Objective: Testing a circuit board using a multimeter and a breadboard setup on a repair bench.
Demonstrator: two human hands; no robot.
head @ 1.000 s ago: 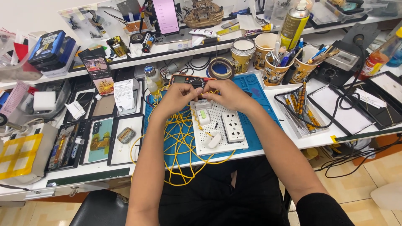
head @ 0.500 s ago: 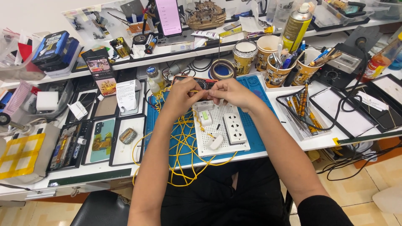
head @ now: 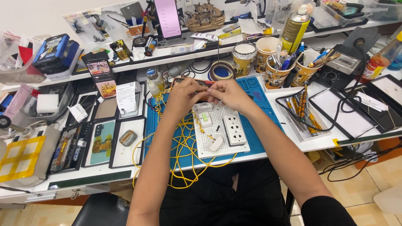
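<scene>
Head view, looking down on a crowded work surface [head: 293,144]. Left hand [head: 184,95] and right hand [head: 228,93] brought together above the far edge of a white perforated board [head: 220,140], fingertips pinched on a small dark part [head: 208,85] between them; too small to tell what kind. Both hands closed in a fine grip, not flat. Board lying on a blue mat [head: 255,94], carrying a white socket block [head: 234,129], a small white switch [head: 205,119] and a rounded white piece [head: 215,143] near its front edge. Yellow wire [head: 180,150] tangled in loose loops left of the board, spilling over the front edge of the surface. Paper cups [head: 274,69] stuffed with tools just beyond the mat, to the right. Spray can [head: 294,28] upright on the shelf behind.
</scene>
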